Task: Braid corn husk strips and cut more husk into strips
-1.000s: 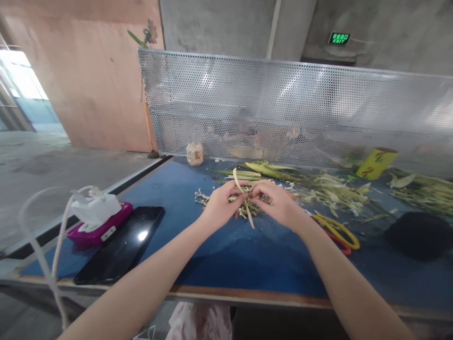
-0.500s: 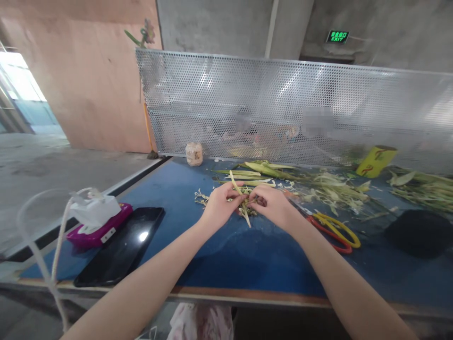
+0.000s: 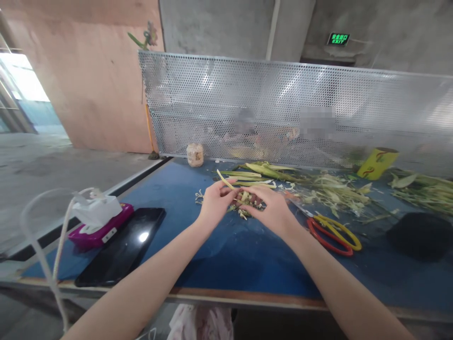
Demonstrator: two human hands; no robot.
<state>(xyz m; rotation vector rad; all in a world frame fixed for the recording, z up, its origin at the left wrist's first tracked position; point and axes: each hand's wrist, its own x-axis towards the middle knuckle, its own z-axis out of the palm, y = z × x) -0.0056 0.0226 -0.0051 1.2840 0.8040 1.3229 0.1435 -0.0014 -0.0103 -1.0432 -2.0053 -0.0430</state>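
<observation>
While scraps of plant litter a blue table, a person's left hand pinches a pale leaf strip between thumb and fingers, its loose end slanting up, far and to the left of the fingertips. The strip's other end runs in toward the gap between the two hands, where the fingers hide it. Just to the right, the right hand curves inward, thumb and forefinger bent around a cluster of small plant bits; whether those fingers grip anything cannot be told. The cluster lies beneath and between both hands, partly covered by them.

Just beyond the hands lie long green stalks, with a heap of shredded leaves farther right. Scissors with red and yellow handles rest to the right of the right hand, near the forearm. A yellow cup leans at the far right and a small jar stands at the far left, before a perforated metal screen. At the near left, a black phone lies beside a purple power block topped by a white plug
</observation>
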